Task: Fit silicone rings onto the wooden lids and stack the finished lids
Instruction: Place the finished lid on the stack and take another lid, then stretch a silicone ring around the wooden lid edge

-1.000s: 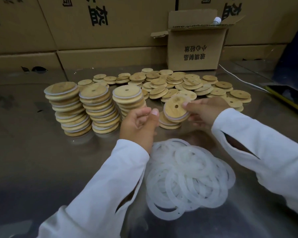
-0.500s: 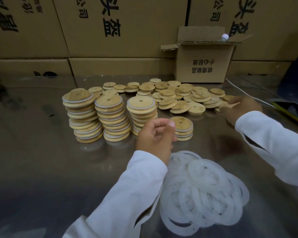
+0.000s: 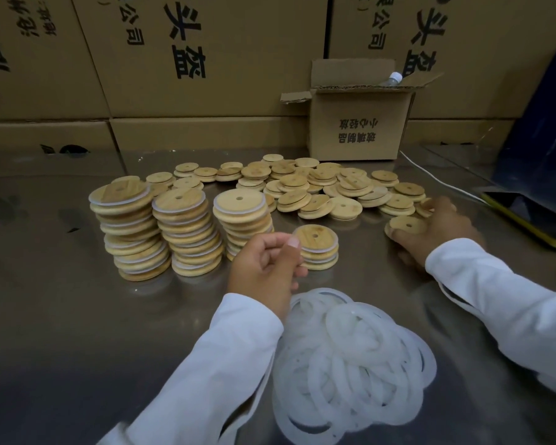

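My right hand (image 3: 443, 231) grips a bare wooden lid (image 3: 404, 225) with a centre hole, low over the steel table (image 3: 61, 316), at the right edge of the loose lid pile (image 3: 318, 184). My left hand (image 3: 265, 266) hovers in a curled fist just left of a short stack of ringed lids (image 3: 316, 248); I see nothing in it. Three tall stacks of ringed lids (image 3: 187, 232) stand left of that. A heap of translucent white silicone rings (image 3: 350, 358) lies close to me, between my forearms.
A small opened cardboard box (image 3: 357, 123) with a bottle cap (image 3: 395, 77) showing stands behind the pile. Large cartons (image 3: 206, 59) wall the back. A white cable (image 3: 437, 178) and a dark yellow-edged device (image 3: 527, 216) lie at the right.
My right hand set the ringed lid on the short stack, reached to the loose pile and now holds a bare lid, drawn slightly back. The left hand kept its curled pose.
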### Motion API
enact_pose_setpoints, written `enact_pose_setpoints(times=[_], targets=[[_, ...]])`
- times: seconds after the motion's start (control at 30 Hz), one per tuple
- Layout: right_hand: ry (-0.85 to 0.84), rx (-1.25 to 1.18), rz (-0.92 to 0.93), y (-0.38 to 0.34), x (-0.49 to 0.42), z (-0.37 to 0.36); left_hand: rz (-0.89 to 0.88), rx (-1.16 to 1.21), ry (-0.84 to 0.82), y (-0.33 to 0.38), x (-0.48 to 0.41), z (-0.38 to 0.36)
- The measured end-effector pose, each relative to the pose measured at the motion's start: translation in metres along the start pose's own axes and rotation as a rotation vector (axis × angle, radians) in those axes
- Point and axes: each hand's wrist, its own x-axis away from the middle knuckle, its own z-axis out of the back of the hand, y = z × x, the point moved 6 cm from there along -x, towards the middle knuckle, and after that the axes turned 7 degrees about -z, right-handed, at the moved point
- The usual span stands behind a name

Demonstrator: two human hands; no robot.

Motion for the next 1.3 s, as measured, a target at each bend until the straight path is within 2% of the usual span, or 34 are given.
enact_pose_setpoints(times=[0.1,0.2,0.3,0.4,0.57,0.73,0.87,1.0,1.3], targets=[[-0.016,-0.28,0.117,-0.016,0.024,0.011,0.009,0.001,-0.004,0.0,0.0,0.0],[-0.048,-0.615,0.366,-0.04,0.07,0.025,0.03,-0.006,-0.008,-0.001,-0.001,0.0],[-0.126,-0.635,0.651,-0.057,0.12,0.029,0.08,0.033,-0.03,-0.002,0.001,-0.003],[-0.196,-0.59,0.776,-0.061,0.14,0.026,0.102,0.061,-0.113,-0.001,0.006,-0.01],[-0.305,-0.591,0.809,-0.061,0.141,0.023,0.121,0.066,-0.091,-0.004,0.008,-0.01],[-0.414,-0.314,0.788,-0.052,0.131,0.011,0.279,0.217,0.059,-0.009,0.004,-0.001],[-0.493,-0.359,0.758,-0.046,0.129,0.007,0.362,0.307,0.133,-0.012,0.003,0.002],[-0.605,-0.361,0.823,-0.05,0.136,0.002,0.412,0.316,0.11,-0.014,0.005,-0.001],[-0.593,-0.434,0.701,-0.047,0.13,0.001,0.379,0.329,0.034,-0.013,0.008,-0.004]])
